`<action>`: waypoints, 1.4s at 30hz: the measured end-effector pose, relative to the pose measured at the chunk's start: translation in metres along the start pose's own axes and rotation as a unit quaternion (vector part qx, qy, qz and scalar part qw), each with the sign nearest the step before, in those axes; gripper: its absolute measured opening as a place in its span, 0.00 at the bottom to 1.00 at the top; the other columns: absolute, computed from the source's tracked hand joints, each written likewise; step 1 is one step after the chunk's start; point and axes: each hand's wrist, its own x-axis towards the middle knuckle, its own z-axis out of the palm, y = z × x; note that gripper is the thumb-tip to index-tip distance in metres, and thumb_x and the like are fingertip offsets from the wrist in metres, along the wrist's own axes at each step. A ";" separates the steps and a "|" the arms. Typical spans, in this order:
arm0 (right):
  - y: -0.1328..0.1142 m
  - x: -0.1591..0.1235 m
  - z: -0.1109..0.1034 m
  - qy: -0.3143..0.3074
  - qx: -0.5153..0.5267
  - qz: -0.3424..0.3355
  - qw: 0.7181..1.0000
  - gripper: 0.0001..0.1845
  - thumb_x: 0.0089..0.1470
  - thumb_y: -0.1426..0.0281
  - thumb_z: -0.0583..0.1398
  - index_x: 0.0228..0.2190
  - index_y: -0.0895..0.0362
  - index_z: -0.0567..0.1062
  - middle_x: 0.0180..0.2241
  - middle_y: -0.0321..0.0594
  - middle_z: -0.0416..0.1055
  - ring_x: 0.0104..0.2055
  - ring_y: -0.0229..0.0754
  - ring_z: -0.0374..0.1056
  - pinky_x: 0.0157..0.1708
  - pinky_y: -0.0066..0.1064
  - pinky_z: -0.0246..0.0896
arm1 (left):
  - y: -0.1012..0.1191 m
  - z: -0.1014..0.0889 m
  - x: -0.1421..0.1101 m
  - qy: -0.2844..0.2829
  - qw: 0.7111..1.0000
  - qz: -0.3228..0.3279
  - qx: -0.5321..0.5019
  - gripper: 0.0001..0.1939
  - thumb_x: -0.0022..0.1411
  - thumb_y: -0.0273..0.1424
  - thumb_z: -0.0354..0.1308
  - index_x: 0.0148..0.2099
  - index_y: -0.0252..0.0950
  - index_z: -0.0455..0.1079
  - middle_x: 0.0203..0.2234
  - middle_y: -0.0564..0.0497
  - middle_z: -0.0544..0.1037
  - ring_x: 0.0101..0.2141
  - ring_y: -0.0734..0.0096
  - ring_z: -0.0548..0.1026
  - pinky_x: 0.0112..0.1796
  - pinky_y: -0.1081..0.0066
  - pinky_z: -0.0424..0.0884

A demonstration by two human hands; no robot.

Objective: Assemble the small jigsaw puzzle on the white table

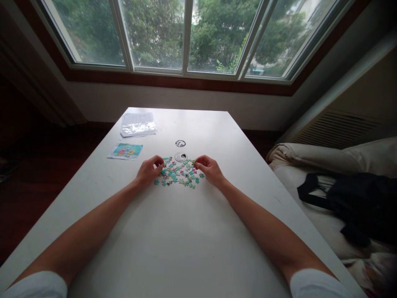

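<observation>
Small jigsaw puzzle pieces (181,174), mostly turquoise and green with some pink and yellow, lie loosely spread on the white table (186,231). At the left edge of the spread, my left hand (149,169) is closed in a pinch, with what looks like a small puzzle piece at its fingertips. My right hand (210,169) is on the opposite edge, thumb and fingers pinched on a yellowish-green puzzle piece (194,163). Both hands are low over the tabletop, and the fingers partly hide the pieces beneath them.
A colourful picture sheet (127,151) lies left of the pieces. Behind it are papers with a clear plastic bag (138,125). Two round grommets (180,157) are set into the table beyond the pieces. A sofa with dark cloth (356,203) stands right; a window (186,37) is ahead.
</observation>
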 end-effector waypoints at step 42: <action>-0.010 -0.032 0.056 -0.031 0.055 0.065 0.996 0.20 0.45 0.55 0.72 0.27 0.56 0.72 0.25 0.34 0.74 0.28 0.36 0.67 0.31 0.29 0.60 | 0.065 0.026 -0.026 -0.055 0.954 -0.038 -0.291 0.13 0.60 0.39 0.66 0.39 0.35 0.72 0.30 0.50 0.78 0.31 0.71 0.75 0.34 0.71 0.70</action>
